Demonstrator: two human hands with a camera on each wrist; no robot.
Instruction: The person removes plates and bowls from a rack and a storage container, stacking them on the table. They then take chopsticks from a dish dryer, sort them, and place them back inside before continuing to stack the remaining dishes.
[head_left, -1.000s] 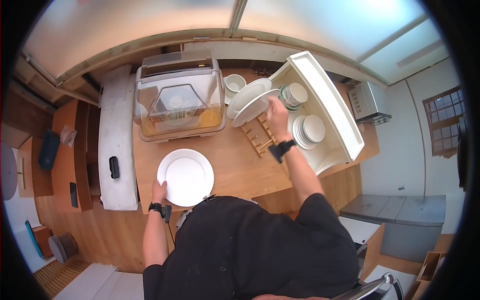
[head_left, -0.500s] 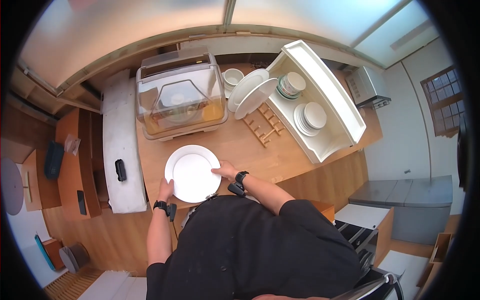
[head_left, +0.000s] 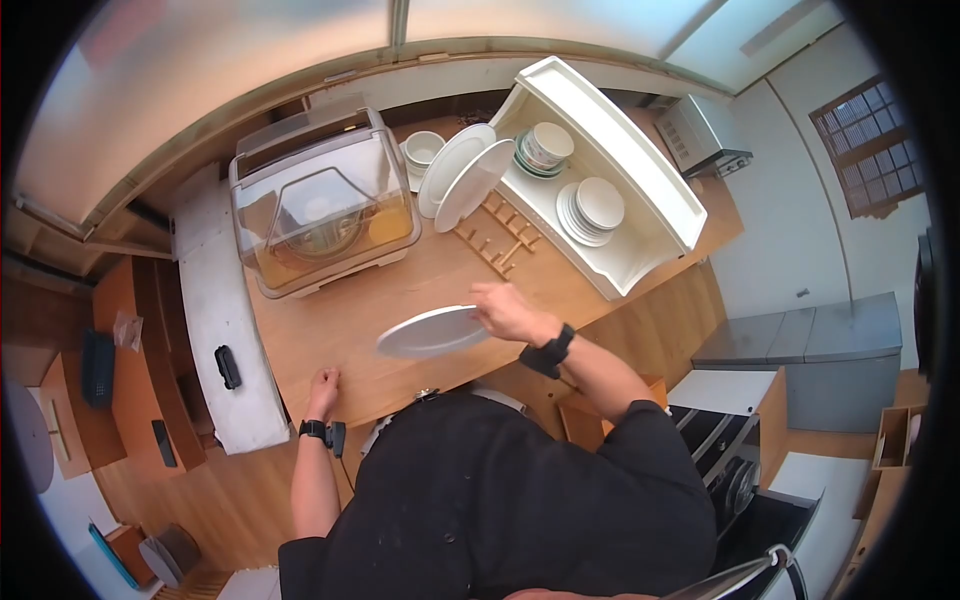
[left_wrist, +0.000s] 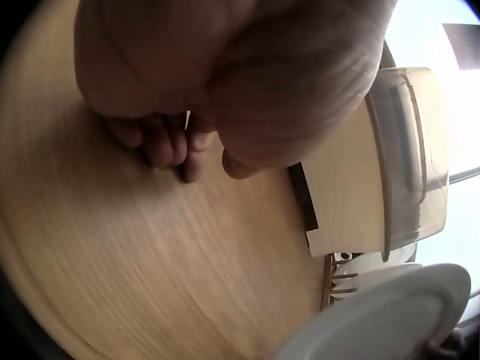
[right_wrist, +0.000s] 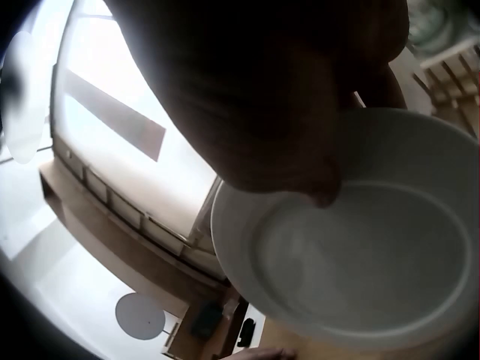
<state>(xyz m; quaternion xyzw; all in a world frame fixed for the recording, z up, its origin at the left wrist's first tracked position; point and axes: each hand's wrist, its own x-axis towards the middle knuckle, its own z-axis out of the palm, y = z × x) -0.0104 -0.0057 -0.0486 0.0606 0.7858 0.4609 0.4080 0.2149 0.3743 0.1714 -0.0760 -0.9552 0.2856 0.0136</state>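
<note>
A white plate [head_left: 432, 332] is tilted nearly edge-on above the wooden table in the head view, its right rim gripped by my right hand [head_left: 508, 314]. Seen from the right wrist, my thumb lies on the inner face of the plate [right_wrist: 367, 255]. My left hand [head_left: 323, 392] is at the table's front edge, apart from the plate. The left wrist view shows that hand [left_wrist: 217, 82] with its fingers loosely curled over the tabletop and nothing in them. Two more white plates [head_left: 474, 186] stand upright at the wooden rack [head_left: 497, 238].
A clear-lidded bin [head_left: 325, 215] stands at the back left of the table [head_left: 330, 320], with small bowls [head_left: 424, 149] beside it. On the right, a white open cabinet [head_left: 625, 190] holds stacked bowls [head_left: 600, 203] and small plates [head_left: 580, 225]. A microwave-like appliance [head_left: 700, 135] is behind.
My right hand went from the rack to the flat plate and has raised and tilted it, moving it rightward. My left hand let go of the rim. The head view has shifted.
</note>
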